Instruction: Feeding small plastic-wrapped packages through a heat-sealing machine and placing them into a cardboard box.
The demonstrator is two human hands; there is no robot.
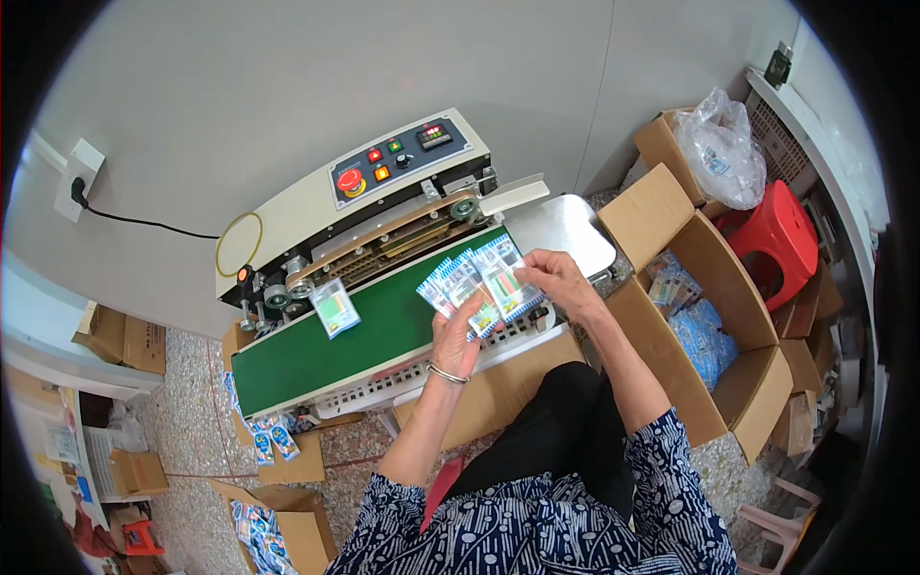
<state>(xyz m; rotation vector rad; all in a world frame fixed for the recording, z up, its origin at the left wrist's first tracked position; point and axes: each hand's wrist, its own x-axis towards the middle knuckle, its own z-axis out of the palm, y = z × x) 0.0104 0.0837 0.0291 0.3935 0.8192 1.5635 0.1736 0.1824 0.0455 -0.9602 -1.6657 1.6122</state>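
Observation:
My left hand (454, 343) is closed around a fan of flat, clear packets (458, 287) with blue-striped edges and coloured contents. My right hand (561, 280) pinches the edge of the rightmost packet (505, 273), which overlaps the others in the fan. Both hands are over the right part of the green conveyor belt (383, 331) of a band sealing machine (297, 206). Another packet (335, 309) lies on the belt to their left, just in front of the sealing band (383, 238). My fingertips partly cover the fanned packets.
An open carton (661, 335) holding many blue packets stands at my right, with a red stool (781, 244) behind it. A silver tray (570, 235) adjoins the belt's right end. Packets spill below its left end (273, 436); another carton (302, 527) of packets stands lower left.

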